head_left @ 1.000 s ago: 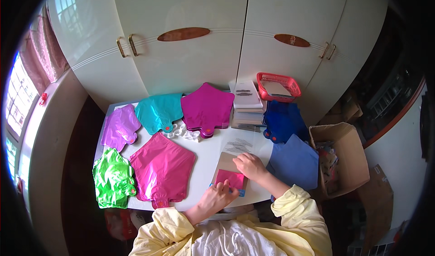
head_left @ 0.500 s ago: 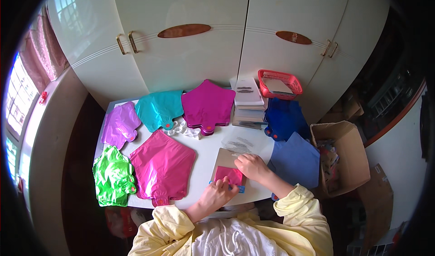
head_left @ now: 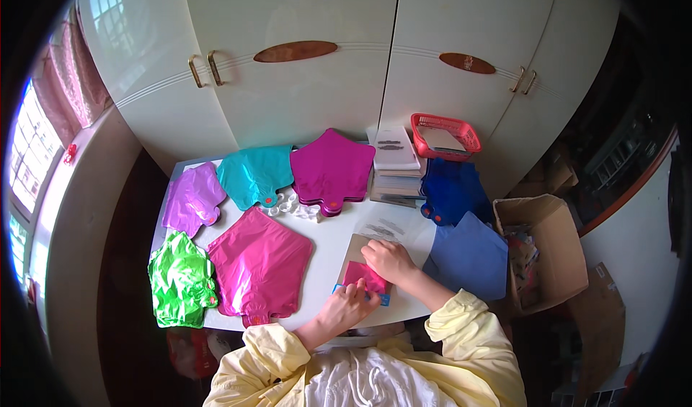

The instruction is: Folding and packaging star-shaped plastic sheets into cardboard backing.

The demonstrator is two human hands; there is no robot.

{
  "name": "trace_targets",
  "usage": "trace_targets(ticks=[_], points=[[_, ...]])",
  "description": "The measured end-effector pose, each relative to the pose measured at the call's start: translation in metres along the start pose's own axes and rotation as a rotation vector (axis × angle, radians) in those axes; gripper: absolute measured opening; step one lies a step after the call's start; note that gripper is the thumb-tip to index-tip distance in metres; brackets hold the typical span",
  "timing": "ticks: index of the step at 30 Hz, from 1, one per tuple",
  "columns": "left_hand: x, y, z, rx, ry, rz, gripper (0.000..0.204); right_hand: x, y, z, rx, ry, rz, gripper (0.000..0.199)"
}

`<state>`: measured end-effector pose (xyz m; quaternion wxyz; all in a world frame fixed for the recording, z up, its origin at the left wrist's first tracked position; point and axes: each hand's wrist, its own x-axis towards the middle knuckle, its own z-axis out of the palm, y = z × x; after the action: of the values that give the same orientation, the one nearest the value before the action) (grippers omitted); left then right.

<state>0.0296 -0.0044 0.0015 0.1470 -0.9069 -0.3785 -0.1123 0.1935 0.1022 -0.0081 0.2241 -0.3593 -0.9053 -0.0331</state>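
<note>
A folded piece of pink foil (head_left: pixel 355 271) lies over a brown card (head_left: pixel 351 250) at the front middle of the table, with a blue strip (head_left: pixel 385 300) along its near edge. My left hand (head_left: pixel 347 307) has its fingers curled and pressed onto the near part of the foil. Just above and to the right, my right hand (head_left: pixel 389 260) is closed over the card and the foil's far edge. What its fingertips pinch is hidden beneath the hand. A clear sleeve (head_left: pixel 383 227) with grey print reaches out beyond the card.
Foil balloons surround the work spot: pink (head_left: pixel 259 270), green (head_left: pixel 180 281), lilac (head_left: pixel 191 198), teal (head_left: pixel 254 173), magenta (head_left: pixel 333 166) and dark blue (head_left: pixel 454 191). Behind are a stack of cards (head_left: pixel 396 155) and a red basket (head_left: pixel 472 144). An open carton (head_left: pixel 555 256) stands at right.
My right hand has shifted slightly left and toward the far side, over the card. The pink foil's far edge is now more slanted. My left hand stays almost in place.
</note>
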Motion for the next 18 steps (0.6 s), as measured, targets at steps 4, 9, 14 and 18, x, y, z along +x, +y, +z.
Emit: trace_targets(ticks=[4, 9, 14, 18], points=[[0.000, -0.003, -0.001, 0.010, 0.019, -0.005, 0.024, -0.001, 0.001, 0.009, 0.040, -0.009, -0.035, 0.008], [0.001, -0.005, 0.006, 0.007, 0.033, -0.010, 0.024, -0.001, 0.000, 0.008, -0.005, -0.018, -0.082, 0.007], [0.012, -0.008, 0.009, 0.050, 0.011, -0.021, 0.025, 0.003, -0.007, 0.000, -0.066, -0.058, -0.135, 0.008], [0.018, -0.013, 0.016, 0.036, -0.041, -0.019, 0.027, 0.005, -0.009, -0.005, -0.044, -0.071, -0.168, 0.006]])
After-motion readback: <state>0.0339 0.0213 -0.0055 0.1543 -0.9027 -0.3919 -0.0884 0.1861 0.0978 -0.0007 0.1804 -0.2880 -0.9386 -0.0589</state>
